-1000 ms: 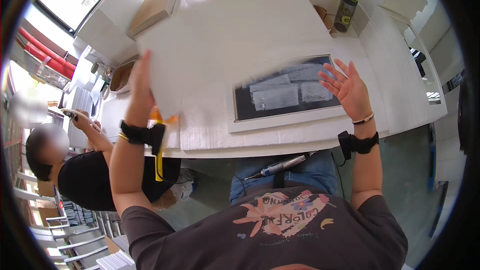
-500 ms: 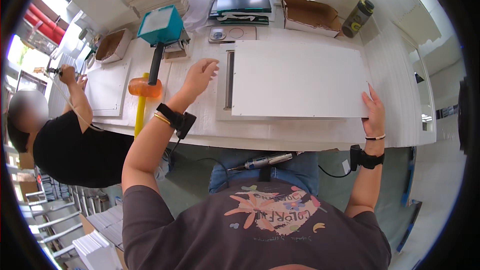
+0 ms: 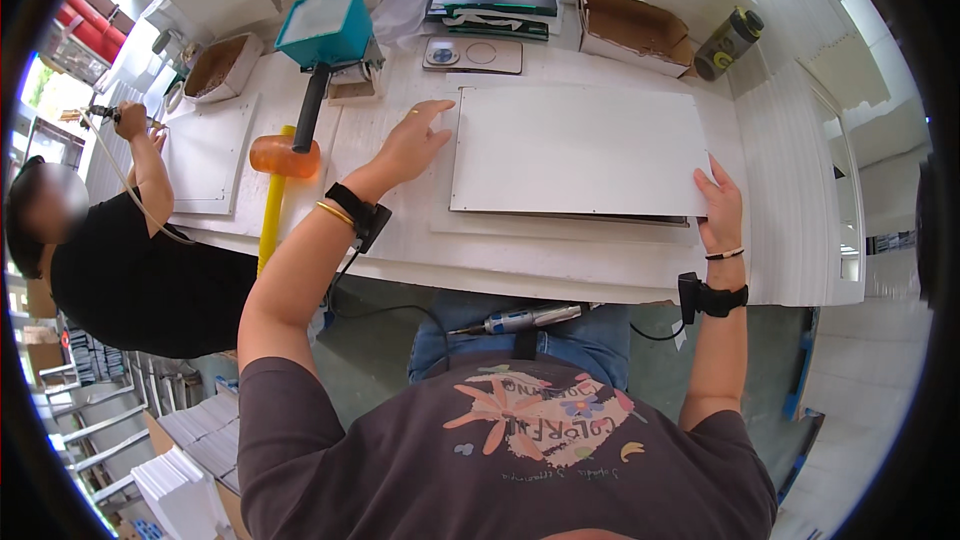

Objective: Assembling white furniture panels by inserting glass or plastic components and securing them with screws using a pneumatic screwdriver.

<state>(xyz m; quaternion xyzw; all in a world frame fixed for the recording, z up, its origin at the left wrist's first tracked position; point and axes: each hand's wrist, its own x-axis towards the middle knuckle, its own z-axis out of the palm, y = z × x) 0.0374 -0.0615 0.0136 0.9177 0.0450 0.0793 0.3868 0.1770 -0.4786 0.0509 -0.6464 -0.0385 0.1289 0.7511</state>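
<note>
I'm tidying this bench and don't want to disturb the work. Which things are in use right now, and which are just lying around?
In use:
left hand
right hand
white panel

Lying about:
teal mallet
yellow-handled orange mallet
cardboard box
bottle
rotary tool, on the lap
</note>
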